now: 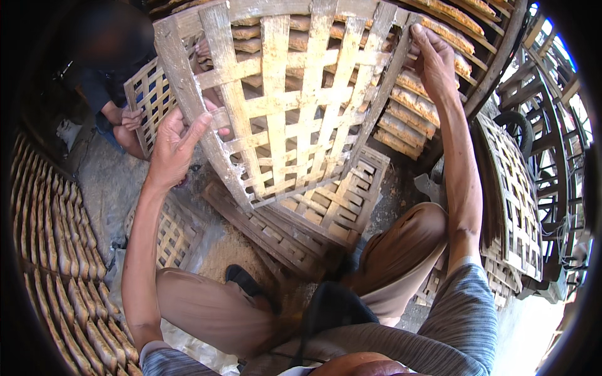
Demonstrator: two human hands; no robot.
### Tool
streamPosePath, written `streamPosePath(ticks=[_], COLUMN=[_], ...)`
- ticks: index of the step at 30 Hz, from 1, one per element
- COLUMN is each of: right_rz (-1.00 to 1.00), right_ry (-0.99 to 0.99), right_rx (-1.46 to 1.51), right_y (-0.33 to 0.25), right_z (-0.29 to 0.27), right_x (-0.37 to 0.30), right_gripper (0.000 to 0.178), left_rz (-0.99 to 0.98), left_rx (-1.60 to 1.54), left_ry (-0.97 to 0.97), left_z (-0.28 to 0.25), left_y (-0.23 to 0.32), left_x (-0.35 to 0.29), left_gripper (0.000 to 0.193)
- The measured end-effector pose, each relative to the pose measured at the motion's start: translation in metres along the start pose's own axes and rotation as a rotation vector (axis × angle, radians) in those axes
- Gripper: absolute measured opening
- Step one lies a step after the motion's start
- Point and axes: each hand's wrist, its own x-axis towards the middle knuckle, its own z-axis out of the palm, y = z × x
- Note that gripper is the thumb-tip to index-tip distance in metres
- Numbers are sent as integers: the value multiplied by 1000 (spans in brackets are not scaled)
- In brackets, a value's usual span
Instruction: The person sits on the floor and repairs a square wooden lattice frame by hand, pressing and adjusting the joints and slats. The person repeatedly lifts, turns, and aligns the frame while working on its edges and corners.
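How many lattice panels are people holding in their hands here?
2. The near panel is between the person's left hand and right hand; the far panel, at upper left, is in a co-worker's hand. Another could be hidden behind the near one.

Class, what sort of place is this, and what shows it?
Probably a small workshop: layered rows of tan pieces at left, stacked lattice frames at right, and a woven panel held up.

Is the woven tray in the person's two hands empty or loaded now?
The woven tray is empty on its visible face: only slats and open gaps show. Its far face is hidden.
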Motion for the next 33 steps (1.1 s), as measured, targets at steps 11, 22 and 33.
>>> streamPosePath(ticks=[11, 22, 33], right_rz=[-64, 219, 428], right_ry=[-59, -371, -552], right_rx=[-197, -161, -395], right_y=[-1, 70, 122], right_z=[6, -13, -9], right_x=[4, -32, -94], right_gripper=[38, 21, 24], left_rz=[-35, -23, 19], left_rx=[-26, 84, 109], left_ry=[44, 58, 76], left_z=[-2, -10, -9], left_y=[-2, -15, -28], left_x=[-2, -1, 11], left_gripper=[24, 31, 38])
